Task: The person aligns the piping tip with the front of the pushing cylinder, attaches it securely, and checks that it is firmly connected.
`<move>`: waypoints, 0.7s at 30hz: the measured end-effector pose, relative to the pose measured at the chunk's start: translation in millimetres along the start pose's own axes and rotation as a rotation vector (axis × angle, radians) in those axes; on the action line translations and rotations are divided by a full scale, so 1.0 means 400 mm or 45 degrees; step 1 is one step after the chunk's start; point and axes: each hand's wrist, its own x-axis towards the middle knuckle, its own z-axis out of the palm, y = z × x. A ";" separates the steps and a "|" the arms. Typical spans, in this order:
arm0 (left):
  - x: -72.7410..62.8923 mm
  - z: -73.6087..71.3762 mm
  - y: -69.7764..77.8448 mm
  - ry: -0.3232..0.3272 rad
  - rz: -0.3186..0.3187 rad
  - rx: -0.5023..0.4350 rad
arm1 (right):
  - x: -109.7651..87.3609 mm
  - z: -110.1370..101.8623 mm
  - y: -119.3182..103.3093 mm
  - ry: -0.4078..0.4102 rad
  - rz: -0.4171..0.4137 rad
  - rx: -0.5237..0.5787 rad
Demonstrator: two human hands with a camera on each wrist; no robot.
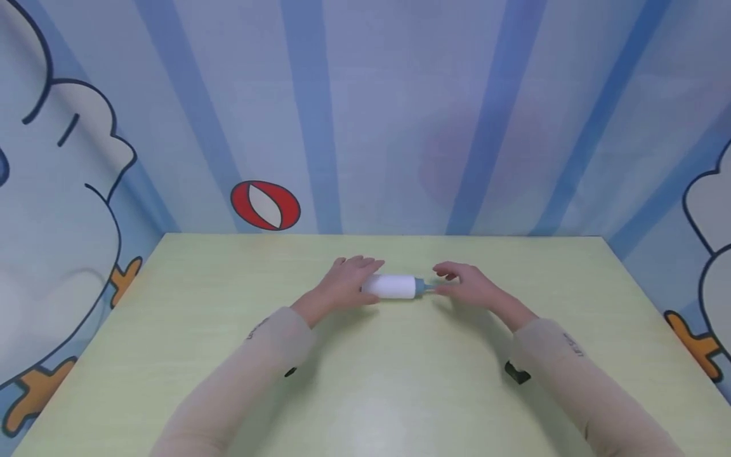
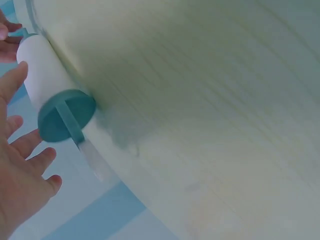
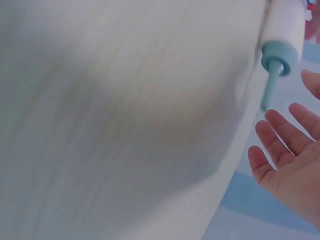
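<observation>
A white cylinder (image 1: 394,287) with teal ends lies sideways near the far side of the table. In the left wrist view, a teal disc (image 2: 52,124) closes its left end, with a teal bar standing out from the disc. A teal collar (image 3: 282,56) and a thin rod (image 3: 270,89) form its right end. My left hand (image 1: 346,284) is around the left end, fingers spread, thumb on the near side. Beside the rod, my right hand (image 1: 471,287) has its fingers loosely extended, the fingertips close to the rod's tip.
The pale yellow-green table (image 1: 400,387) reaches back to a blue striped backdrop (image 1: 388,127) along its far edge. Cartoon-printed panels (image 1: 57,254) flank it on the left and right. A red and white ball is printed on the backdrop.
</observation>
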 end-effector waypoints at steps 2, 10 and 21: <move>-0.015 -0.003 -0.011 -0.004 -0.022 -0.035 | -0.024 -0.016 0.012 0.020 -0.012 -0.027; -0.066 -0.009 -0.065 0.047 -0.043 -0.084 | -0.102 -0.053 0.055 0.090 0.008 -0.082; -0.174 -0.028 -0.164 0.093 -0.220 -0.126 | -0.189 -0.094 0.091 0.193 0.034 -0.277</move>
